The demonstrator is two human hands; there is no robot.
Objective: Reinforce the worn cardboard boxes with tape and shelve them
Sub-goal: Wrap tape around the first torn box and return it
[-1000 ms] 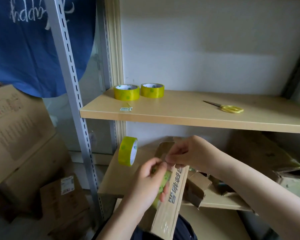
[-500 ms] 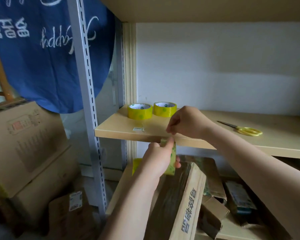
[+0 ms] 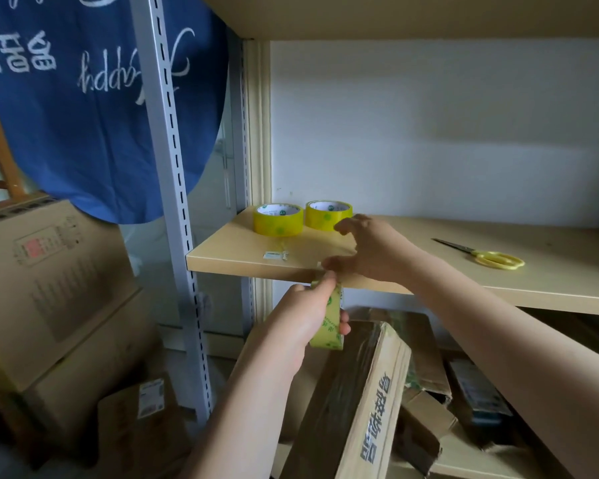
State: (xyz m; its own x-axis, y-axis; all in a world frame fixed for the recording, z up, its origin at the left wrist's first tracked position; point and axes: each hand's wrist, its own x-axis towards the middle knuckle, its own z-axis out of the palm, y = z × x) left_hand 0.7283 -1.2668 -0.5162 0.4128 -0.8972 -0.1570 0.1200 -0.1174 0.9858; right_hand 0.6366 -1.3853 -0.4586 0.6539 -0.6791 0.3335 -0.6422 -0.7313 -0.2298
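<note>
My left hand (image 3: 303, 321) grips a yellow tape roll (image 3: 330, 323) just under the front edge of the middle shelf (image 3: 567, 293), its index finger pointing up to that edge. My right hand (image 3: 372, 250) hovers over the shelf edge with fingers spread, its thumb by the tape's pulled end; it holds nothing. A long flat cardboard box (image 3: 370, 409) with printed characters leans below my hands, its dark face covered in glossy tape. Two more yellow tape rolls (image 3: 278, 220) (image 3: 328, 215) stand at the shelf's back left corner.
Yellow-handled scissors (image 3: 491, 259) lie on the shelf to the right, a small tape scrap (image 3: 274, 255) near its front. Crumpled boxes (image 3: 429, 385) fill the lower shelf. Large cartons (image 3: 49, 288) stack at left beside the grey upright (image 3: 173, 202). A blue cloth (image 3: 83, 115) hangs above.
Both hands rose from the box up to the shelf edge, carrying the tape roll. My right hand went from a pinch to spread fingers. The view tilted upward.
</note>
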